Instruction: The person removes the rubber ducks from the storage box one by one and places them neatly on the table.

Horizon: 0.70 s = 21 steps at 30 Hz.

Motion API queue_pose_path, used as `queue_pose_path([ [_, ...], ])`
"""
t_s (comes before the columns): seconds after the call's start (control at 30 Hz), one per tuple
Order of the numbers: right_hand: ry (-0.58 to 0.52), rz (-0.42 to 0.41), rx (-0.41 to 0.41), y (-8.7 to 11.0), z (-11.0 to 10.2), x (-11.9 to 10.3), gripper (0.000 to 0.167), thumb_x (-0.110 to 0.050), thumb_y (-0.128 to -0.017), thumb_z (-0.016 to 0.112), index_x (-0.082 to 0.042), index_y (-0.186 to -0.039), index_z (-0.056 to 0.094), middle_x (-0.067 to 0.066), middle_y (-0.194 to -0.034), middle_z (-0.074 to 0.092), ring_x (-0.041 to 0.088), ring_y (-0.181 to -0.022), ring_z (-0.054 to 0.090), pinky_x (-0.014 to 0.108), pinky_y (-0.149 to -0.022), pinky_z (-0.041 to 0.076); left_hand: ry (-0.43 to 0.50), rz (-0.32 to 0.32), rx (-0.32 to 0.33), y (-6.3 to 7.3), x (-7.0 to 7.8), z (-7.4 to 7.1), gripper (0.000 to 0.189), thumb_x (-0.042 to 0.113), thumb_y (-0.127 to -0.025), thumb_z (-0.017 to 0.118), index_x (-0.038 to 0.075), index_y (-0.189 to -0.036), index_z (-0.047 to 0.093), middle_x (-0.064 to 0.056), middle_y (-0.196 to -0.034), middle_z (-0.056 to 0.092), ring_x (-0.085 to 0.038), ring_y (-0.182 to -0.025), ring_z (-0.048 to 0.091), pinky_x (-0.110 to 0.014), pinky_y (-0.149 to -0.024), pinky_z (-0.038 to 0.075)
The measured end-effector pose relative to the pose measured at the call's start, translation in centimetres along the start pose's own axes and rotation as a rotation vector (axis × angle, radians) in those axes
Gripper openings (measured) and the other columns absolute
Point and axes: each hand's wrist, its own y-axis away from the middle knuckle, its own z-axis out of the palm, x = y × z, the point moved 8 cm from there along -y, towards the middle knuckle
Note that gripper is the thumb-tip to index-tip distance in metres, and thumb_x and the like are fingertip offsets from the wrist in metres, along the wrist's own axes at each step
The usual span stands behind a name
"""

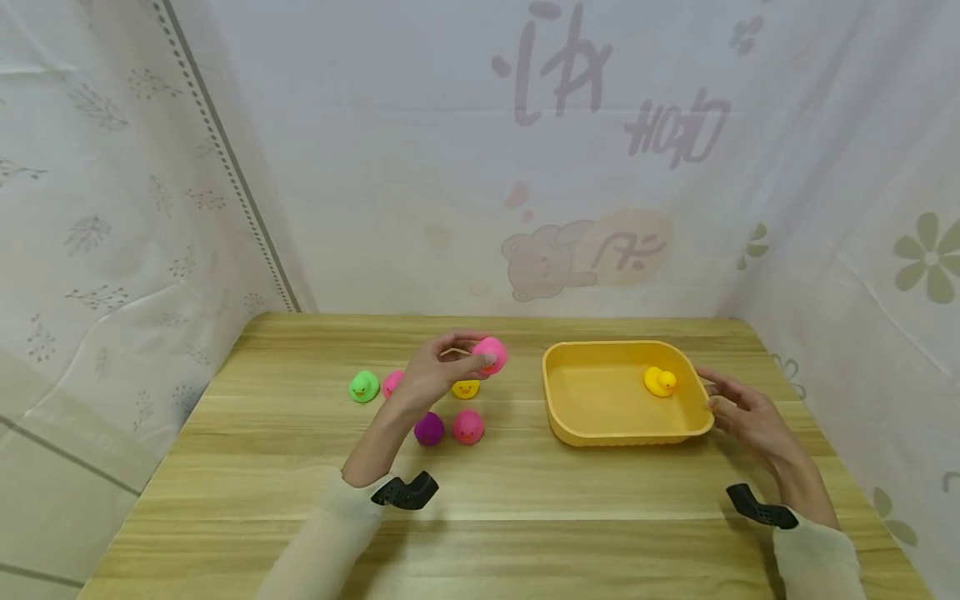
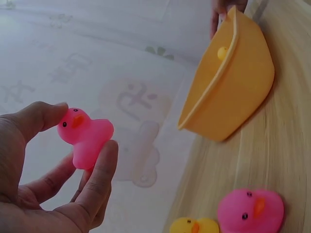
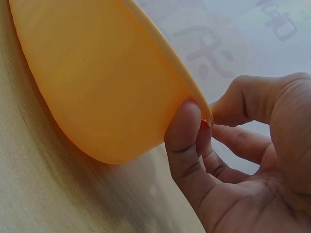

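Observation:
Between thumb and fingers my left hand [image 1: 435, 372] pinches a pink rubber duck [image 2: 87, 136], raised above the table and to the left of the yellow plastic basin [image 1: 600, 438]. My right hand [image 1: 750, 421] holds the basin's right end, its thumb and fingers at the rim [image 3: 187, 77]. One yellow rubber duck [image 1: 660, 382] sits inside the basin, toward its right side. Below and around my left hand stand more ducks: a green duck [image 1: 364, 387], a partly covered pink duck [image 1: 392, 383], a yellow duck [image 1: 466, 389], a purple duck [image 1: 429, 429] and another pink duck [image 1: 468, 427].
The wooden table [image 1: 525, 533] ends at a printed white cloth [image 1: 420, 208] behind it, and cloth also hangs on both sides. A black wrist mount [image 1: 405, 492] sits at the left sleeve, another black mount [image 1: 761, 507] at the right one.

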Motion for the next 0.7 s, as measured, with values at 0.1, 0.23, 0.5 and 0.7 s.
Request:
queue_pose_path([
  [0.1, 0.002, 0.0, -0.001, 0.0, -0.1, 0.1, 0.057, -0.01, -0.105, 0.057, -0.004, -0.158, 0.036, 0.003, -0.114, 0.059, 0.009, -0.094, 0.068, 0.022, -0.08, 0.061, -0.008, 0.005, 0.018, 0.6, -0.2, -1.2, 0.045, 0.017, -0.093, 0.076, 0.008, -0.136, 0.063, -0.011, -0.119, 0.059, -0.018, -0.096, 0.072, -0.051, -0.101, 0.056],
  [0.23, 0.003, 0.012, 0.002, 0.0, -0.1, 0.2, 0.058, -0.011, -0.106, 0.057, -0.004, -0.159, 0.035, 0.002, -0.114, 0.058, 0.009, -0.094, 0.067, 0.022, -0.08, 0.061, -0.045, 0.001, 0.051, 1.3, -0.6, -2.6, 0.047, 0.019, -0.093, 0.077, 0.009, -0.136, 0.063, -0.009, -0.119, 0.059, -0.017, -0.097, 0.071, -0.047, -0.099, 0.058],
  [0.5, 0.027, 0.045, 0.02, 0.0, -0.2, 0.3, 0.058, -0.012, -0.106, 0.057, -0.007, -0.159, 0.036, 0.002, -0.115, 0.057, 0.009, -0.094, 0.066, 0.022, -0.08, 0.06, -0.068, -0.014, 0.101, 2.7, -1.5, -5.3, 0.048, 0.026, -0.094, 0.077, 0.008, -0.136, 0.062, -0.012, -0.119, 0.058, -0.025, -0.098, 0.074, -0.041, -0.094, 0.06],
  [0.7, 0.005, 0.052, 0.023, 0.0, -0.2, 0.3, 0.058, -0.012, -0.105, 0.058, -0.007, -0.159, 0.036, 0.002, -0.115, 0.057, 0.009, -0.096, 0.067, 0.022, -0.081, 0.06, -0.09, -0.025, 0.133, 3.7, -2.7, -6.8, 0.049, 0.027, -0.093, 0.078, 0.007, -0.135, 0.063, -0.01, -0.117, 0.058, -0.021, -0.1, 0.068, -0.05, -0.101, 0.056],
])
